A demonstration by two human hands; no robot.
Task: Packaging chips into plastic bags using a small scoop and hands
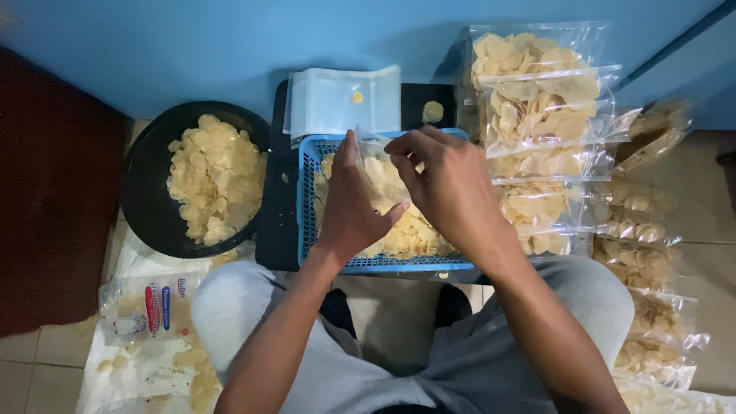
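Note:
My left hand (351, 205) and my right hand (448, 188) are together over a blue plastic basket (308, 201) full of pale yellow chips. Between them they hold a small clear plastic bag (377, 167) with some chips inside. The left hand grips the bag's left side, and the right hand's fingers are curled at its mouth. The basket stands on a black flat object (276, 222) in front of my knees.
A black round bowl (146, 207) of chips sits to the left. A stack of empty clear bags (337, 103) lies behind the basket. Several filled chip bags (548, 115) pile up on the right. A printed large bag (149, 322) lies on the tile floor at lower left.

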